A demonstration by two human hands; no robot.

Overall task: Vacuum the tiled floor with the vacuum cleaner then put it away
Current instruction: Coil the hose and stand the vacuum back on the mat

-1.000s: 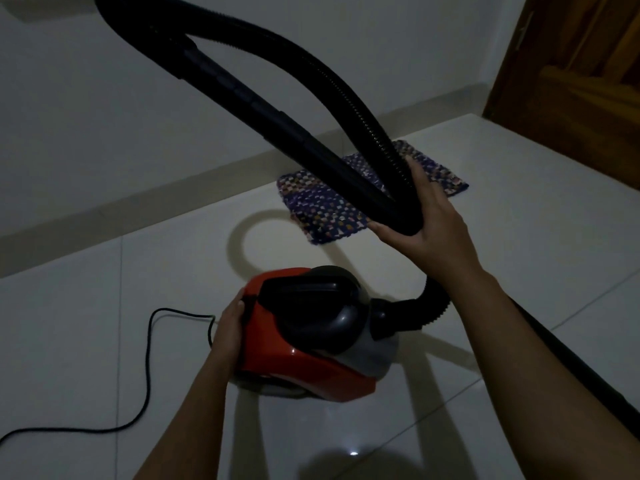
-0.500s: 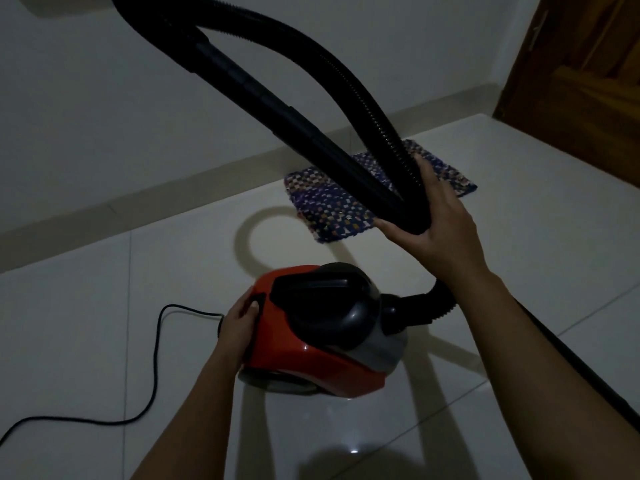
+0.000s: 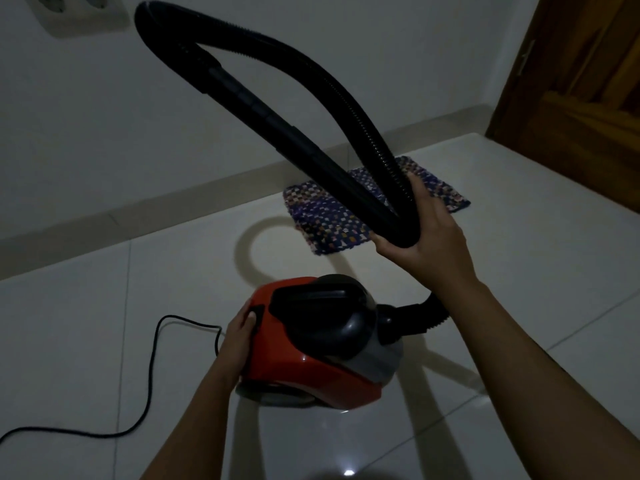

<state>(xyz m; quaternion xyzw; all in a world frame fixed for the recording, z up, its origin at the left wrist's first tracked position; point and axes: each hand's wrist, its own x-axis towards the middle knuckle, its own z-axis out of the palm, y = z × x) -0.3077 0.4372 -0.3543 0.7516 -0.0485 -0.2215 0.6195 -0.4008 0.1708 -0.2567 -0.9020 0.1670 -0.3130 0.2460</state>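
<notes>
Thumb of left hand (image 3: 239, 336) now presses vacuum (image 3: 322, 344) button.

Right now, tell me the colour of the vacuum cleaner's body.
The vacuum cleaner's body is red-orange, with a black top and grey front, seen in the head view.

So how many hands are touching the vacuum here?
2. The left hand rests on the rear of the red vacuum body; the right hand grips the looped black hose.

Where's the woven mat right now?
The woven mat lies on the tiled floor by the baseboard, beyond the red vacuum cleaner, partly behind the hose.
</notes>
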